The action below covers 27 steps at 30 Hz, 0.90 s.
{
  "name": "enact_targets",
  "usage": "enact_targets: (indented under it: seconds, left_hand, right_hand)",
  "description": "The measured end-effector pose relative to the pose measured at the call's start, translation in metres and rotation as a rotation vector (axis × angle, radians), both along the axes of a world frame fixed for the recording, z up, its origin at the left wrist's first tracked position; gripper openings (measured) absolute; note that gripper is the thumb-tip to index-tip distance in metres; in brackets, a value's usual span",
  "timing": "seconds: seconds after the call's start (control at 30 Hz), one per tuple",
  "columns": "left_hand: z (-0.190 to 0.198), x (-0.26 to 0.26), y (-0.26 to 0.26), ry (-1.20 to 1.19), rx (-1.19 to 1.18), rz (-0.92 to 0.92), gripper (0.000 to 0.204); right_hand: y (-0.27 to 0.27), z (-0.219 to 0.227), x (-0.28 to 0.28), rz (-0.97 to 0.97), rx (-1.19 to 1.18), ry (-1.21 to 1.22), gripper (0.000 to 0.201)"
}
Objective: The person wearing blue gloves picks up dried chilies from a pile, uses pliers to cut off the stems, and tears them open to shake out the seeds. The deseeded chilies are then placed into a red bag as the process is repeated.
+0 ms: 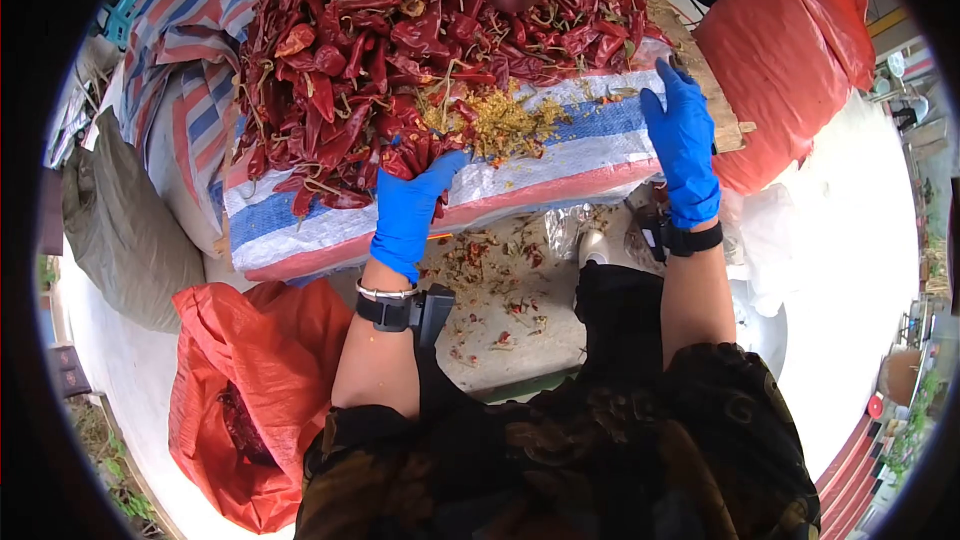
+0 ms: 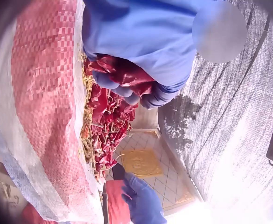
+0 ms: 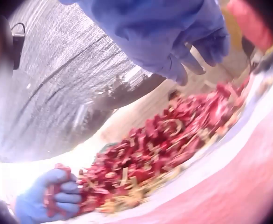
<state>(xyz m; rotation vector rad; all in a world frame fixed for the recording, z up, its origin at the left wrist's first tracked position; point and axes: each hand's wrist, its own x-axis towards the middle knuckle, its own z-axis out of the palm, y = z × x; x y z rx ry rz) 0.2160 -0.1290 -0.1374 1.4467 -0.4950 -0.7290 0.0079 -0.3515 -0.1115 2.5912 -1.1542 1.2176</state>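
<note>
A heap of dried red chili peppers [image 1: 400,50] covers a striped woven sheet [image 1: 300,230] over a raised surface. My left hand [image 1: 413,205], in a blue glove, grips a bunch of dried chili peppers [image 2: 127,74] at the sheet's near edge. My right hand [image 1: 685,140], gloved likewise, is held above the sheet's right end, thumb apart from the fingers. Nothing shows between its fingers in the right wrist view. A small dark object [image 2: 118,171] appears by its fingertips in the left wrist view. Yellow seeds and scraps [image 1: 510,125] lie between the hands.
A red sack [image 1: 790,50] bulges at the right beside a wooden board [image 1: 715,90]. An open red sack [image 1: 270,340] with dark red contents stands at the lower left, near a grey-green sack [image 1: 125,220]. Scraps litter the floor [image 1: 500,360] below.
</note>
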Motion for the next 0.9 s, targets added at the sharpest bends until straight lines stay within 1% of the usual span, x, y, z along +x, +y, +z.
enact_targets:
  seconds: [0.07,0.13,0.17,0.2,0.27,0.3,0.33,0.37,0.4,0.43,0.47,0.5,0.53,0.57,0.6,0.63,0.67,0.7,0.73,0.8,0.87,0.9]
  left_hand:
    - [0.001,0.0,0.001,0.011,-0.041,-0.014,0.017]
    - [0.0,-0.001,0.003,0.005,-0.165,-0.024,0.018]
    - [0.009,-0.001,0.008,0.021,-0.08,-0.04,0.018]
    - [0.008,0.0,0.011,0.02,-0.083,-0.021,0.018]
    - [0.008,0.007,0.013,0.06,-0.047,-0.065,0.018]
    - [0.014,0.006,0.015,0.069,-0.047,-0.078,0.018]
    - [0.003,0.011,0.013,0.045,-0.17,-0.097,0.023]
    - [0.013,0.009,0.014,0.092,-0.206,-0.076,0.029]
    - [0.02,0.005,0.015,0.147,-0.239,-0.059,0.035]
    - [0.022,0.005,0.015,0.148,-0.24,-0.045,0.035]
    - [0.021,0.006,0.016,0.103,-0.249,-0.051,0.029]
    - [0.019,0.007,0.017,0.064,-0.253,-0.056,0.024]
    - [0.016,0.009,0.017,0.08,-0.246,-0.038,0.024]
    - [0.014,0.012,0.017,0.064,-0.267,-0.033,0.024]
    - [0.012,0.014,0.017,0.045,-0.288,-0.032,0.023]
    - [0.013,0.015,0.017,0.02,-0.295,-0.025,0.021]
    - [0.011,0.016,0.018,0.029,-0.295,-0.007,0.021]
    - [0.01,0.017,0.018,0.039,-0.312,-0.006,0.02]
    - [0.011,0.018,0.018,0.049,-0.33,-0.008,0.02]
    - [0.011,0.019,0.018,0.045,-0.356,-0.015,0.02]
    - [0.01,0.02,0.018,0.021,-0.303,-0.039,0.022]
    - [0.012,0.019,0.02,0.024,-0.302,-0.042,0.022]
  right_hand:
    - [-0.03,-0.003,-0.024,-0.264,0.059,0.246,0.04]
    - [-0.046,0.0,-0.042,-0.408,0.144,0.387,0.041]
    - [-0.052,0.0,-0.05,-0.416,0.191,0.446,0.038]
    - [-0.058,-0.002,-0.058,-0.421,0.239,0.504,0.036]
    - [-0.079,-0.023,-0.08,-0.25,0.227,0.479,0.027]
    - [-0.083,-0.025,-0.082,-0.273,0.246,0.476,0.025]
    - [-0.087,-0.026,-0.081,-0.297,0.264,0.47,0.023]
    - [-0.1,-0.035,-0.084,-0.277,0.249,0.455,0.023]
    - [-0.115,-0.048,-0.091,-0.242,0.192,0.363,0.017]
    - [-0.116,-0.05,-0.09,-0.209,0.145,0.282,0.014]
    - [-0.121,-0.048,-0.093,-0.193,0.146,0.295,0.014]
    - [-0.119,-0.032,-0.094,-0.121,0.66,0.095,0.013]
    - [-0.114,-0.013,-0.093,-0.053,1.171,-0.114,0.012]
    - [-0.089,0.005,-0.084,-0.051,1.109,-0.118,0.013]
    - [-0.079,0.015,-0.083,0.007,1.093,-0.121,0.013]
    - [-0.067,0.022,-0.08,0.057,1.065,-0.207,0.013]
    - [-0.053,0.026,-0.078,0.107,1.037,-0.292,0.013]
    - [-0.039,0.031,-0.076,0.113,1.039,-0.278,0.013]
    - [-0.025,0.034,-0.074,0.128,1.015,-0.355,0.013]
    - [0.001,0.032,-0.07,0.183,0.945,-0.468,0.016]
    - [0.03,0.042,-0.063,0.36,0.888,-0.345,0.033]
    - [0.048,0.051,-0.053,0.356,0.889,-0.343,0.033]
